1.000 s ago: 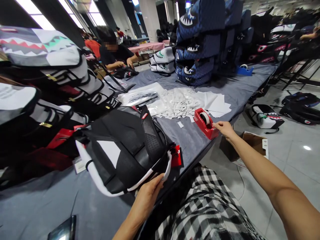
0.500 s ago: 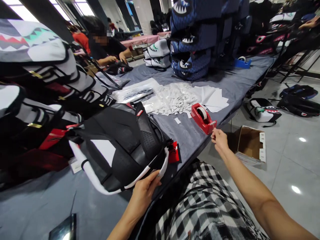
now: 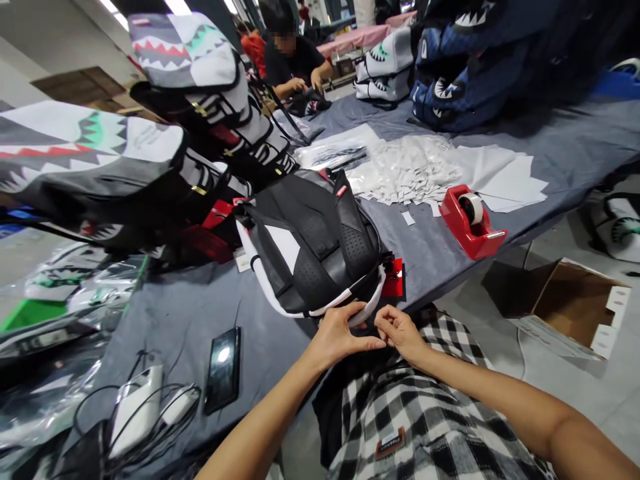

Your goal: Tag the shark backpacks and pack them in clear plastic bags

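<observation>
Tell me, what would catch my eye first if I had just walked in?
Probably the shark teeth: they grin from white-and-grey bags piled at the left and blue bags stacked at the back. The red tape dispenser also stands out, near the table's right edge beside a heap of white slips. Nearest the two hands, a black backpack with white trim lies in the middle.

Big table (image 3: 185,313): wrinkly dark grey cloth on top, beside the left hand (image 3: 340,337) and far past it
Floor (image 3: 590,380): smooth and grey, to the right of the right hand (image 3: 400,333)
Pink table (image 3: 355,43): far past both hands
Bright strips (image 3: 116,12): white, far past the left hand, up to its left
</observation>
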